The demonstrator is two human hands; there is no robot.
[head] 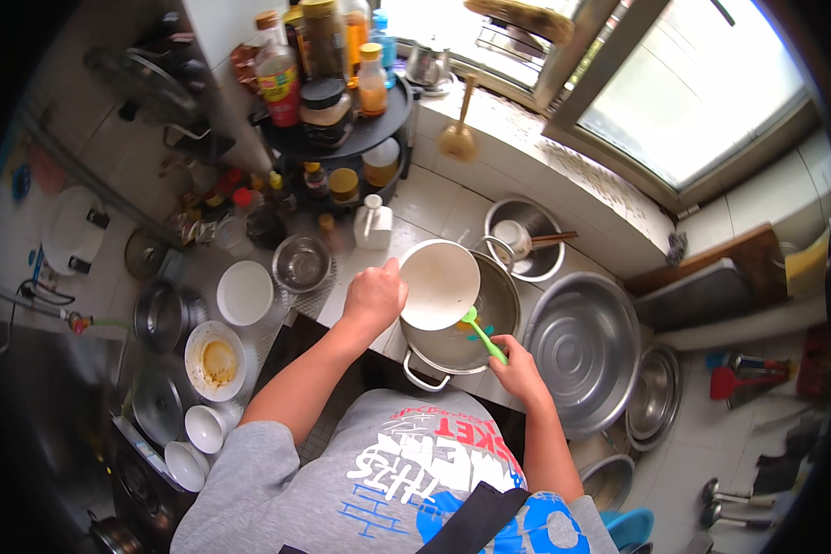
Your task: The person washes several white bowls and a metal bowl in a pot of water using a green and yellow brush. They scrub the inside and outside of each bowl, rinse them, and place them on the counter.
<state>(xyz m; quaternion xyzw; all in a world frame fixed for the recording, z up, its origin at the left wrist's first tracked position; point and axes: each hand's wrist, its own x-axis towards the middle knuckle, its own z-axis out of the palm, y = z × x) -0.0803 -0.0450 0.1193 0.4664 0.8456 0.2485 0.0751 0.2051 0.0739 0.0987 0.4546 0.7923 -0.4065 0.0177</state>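
Observation:
My left hand [376, 299] grips the rim of a white bowl [440, 284], which is tilted over a large two-handled metal pot [450, 348]. A little residue clings to the inside of the bowl near its lower rim. In my right hand [516, 365] is the handle of a bright green brush or scraper [487, 338], its head at the bowl's lower right rim. Inside the pot, partly hidden by the bowl, yellow and teal shapes show; I cannot tell what they are.
Right of the pot lies a wide metal basin [582, 353]. Behind is a metal bowl [550, 266] holding a small white bowl and chopsticks. To the left are a white plastic jug [373, 225], a white bowl [245, 293], a stained bowl [215, 361] and a bottle rack [360, 142].

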